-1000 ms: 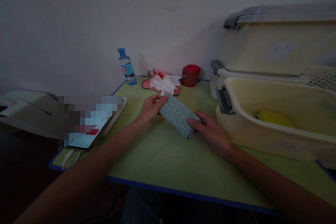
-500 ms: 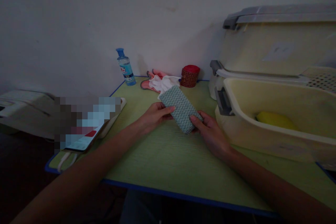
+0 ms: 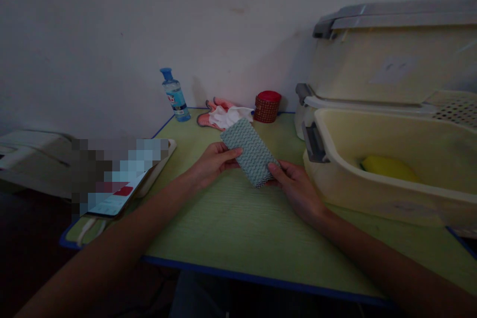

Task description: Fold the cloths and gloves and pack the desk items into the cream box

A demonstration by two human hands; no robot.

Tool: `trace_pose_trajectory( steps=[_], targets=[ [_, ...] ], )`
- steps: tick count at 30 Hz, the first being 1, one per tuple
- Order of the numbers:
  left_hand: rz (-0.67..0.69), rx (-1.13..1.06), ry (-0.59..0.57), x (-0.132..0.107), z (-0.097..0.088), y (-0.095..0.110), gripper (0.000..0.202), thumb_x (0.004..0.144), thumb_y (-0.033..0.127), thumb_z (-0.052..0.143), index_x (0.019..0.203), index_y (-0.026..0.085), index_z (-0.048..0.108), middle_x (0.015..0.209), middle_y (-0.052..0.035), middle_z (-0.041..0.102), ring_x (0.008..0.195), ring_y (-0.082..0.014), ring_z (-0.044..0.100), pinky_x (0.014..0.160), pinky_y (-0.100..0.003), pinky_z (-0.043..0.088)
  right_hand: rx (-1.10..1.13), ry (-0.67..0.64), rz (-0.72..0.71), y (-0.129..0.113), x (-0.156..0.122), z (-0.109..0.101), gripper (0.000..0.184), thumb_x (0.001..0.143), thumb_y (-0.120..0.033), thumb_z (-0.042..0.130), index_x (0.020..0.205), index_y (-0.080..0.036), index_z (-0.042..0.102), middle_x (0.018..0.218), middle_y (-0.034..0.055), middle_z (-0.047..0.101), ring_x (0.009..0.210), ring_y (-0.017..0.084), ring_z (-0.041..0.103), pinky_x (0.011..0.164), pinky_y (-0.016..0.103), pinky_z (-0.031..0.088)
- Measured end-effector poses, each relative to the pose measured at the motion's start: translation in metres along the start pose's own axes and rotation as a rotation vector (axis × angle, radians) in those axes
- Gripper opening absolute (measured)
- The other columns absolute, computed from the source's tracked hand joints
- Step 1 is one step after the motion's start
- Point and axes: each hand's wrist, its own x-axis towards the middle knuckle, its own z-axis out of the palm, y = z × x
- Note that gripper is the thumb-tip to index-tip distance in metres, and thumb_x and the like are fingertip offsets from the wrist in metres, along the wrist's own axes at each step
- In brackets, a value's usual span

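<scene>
Both hands hold a flat, rectangular, grey-green thing [image 3: 249, 153] with a wavy pattern and a dark checkered edge at its lower right corner. I cannot tell whether it is a wallet, a booklet or a folded cloth. It is tilted above the table, its long side slanting down to the right. My left hand [image 3: 217, 160] pinches its left edge, thumb on top and fingers underneath. My right hand [image 3: 296, 184] grips the lower right end the same way. The underside and most of the fingertips are hidden.
On the green table [image 3: 231, 238] a blue bottle [image 3: 176, 99], pink-and-white gloves or cloth [image 3: 227, 117] and a red woven pot [image 3: 267, 108] stand at the back. A phone [image 3: 112, 201] leans at left. Right: an open cream bin [image 3: 357, 198] holding something yellow [image 3: 389, 168], with a lidded box [image 3: 372, 69] behind.
The view has shifted slightly, so everything sits a little farther left in it. Both hands keep their grip on the patterned thing, which has moved slightly left with them.
</scene>
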Motion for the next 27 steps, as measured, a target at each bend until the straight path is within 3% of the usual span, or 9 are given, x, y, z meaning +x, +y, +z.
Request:
trace_pose_trajectory(
  steps=[19,27],
  targets=[
    [0.002,0.036,0.011,-0.0020,0.0005,0.0006,0.028,0.058,0.025,0.078,0.080,0.012,0.067,0.081,-0.0063,0.070,0.072,-0.0162,0.064,0.069,-0.028,0.049,-0.025,-0.005,-0.029,0.0000,-0.0004,-0.0006,0.025,0.073,-0.041,0.059,0.068,-0.018,0.067,0.072,0.0006,0.068,0.067,0.015,0.060,0.071,0.030,0.049],
    [0.010,0.075,0.031,-0.0007,-0.0019,0.0001,0.022,0.062,0.024,0.074,0.079,0.013,0.067,0.082,-0.0066,0.070,0.075,-0.0176,0.064,0.070,-0.028,0.048,-0.037,-0.019,-0.015,0.0021,0.0010,-0.0016,0.026,0.075,-0.043,0.058,0.075,-0.019,0.069,0.076,0.0015,0.068,0.072,0.016,0.061,0.071,0.031,0.049]
  ],
)
